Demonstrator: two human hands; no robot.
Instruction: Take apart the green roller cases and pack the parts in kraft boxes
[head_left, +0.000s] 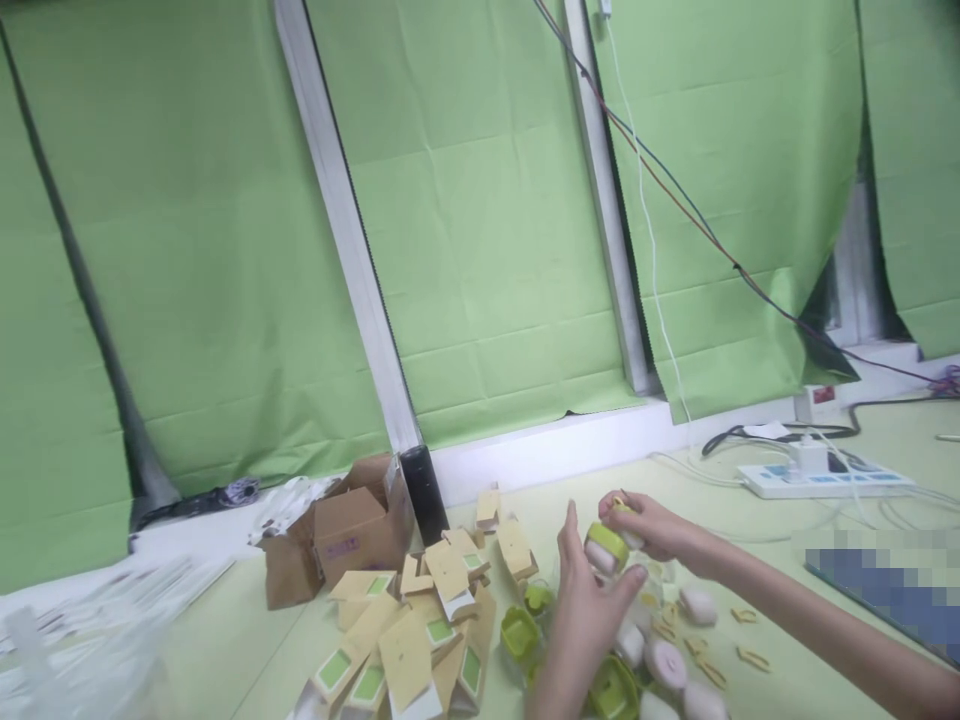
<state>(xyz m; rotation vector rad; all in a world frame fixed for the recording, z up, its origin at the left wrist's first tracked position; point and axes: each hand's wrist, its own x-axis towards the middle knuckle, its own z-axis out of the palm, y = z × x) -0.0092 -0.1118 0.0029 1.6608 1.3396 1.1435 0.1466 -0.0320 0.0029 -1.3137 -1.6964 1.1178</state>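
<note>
My left hand (581, 605) is curved around a small rounded white piece with a lime-green band (607, 546), thumb on the near side and fingers on the far side. My right hand (646, 524) is closed just beyond it, fingertips pinched on a small yellow part (619, 506) whose full shape is hidden. Below both hands lie green plastic shells (520, 634) and several rounded white pieces (666, 664). Small yellow clip-like parts (753, 659) are scattered on the table to the right.
Left of my hands is a heap of folded yellow cardboard boxes (405, 650). Behind it stand an open brown carton (352, 535) and a black cylinder (424, 495). A white power strip (765, 482) with cables lies at the right. Green sheets (487, 220) hang along the back.
</note>
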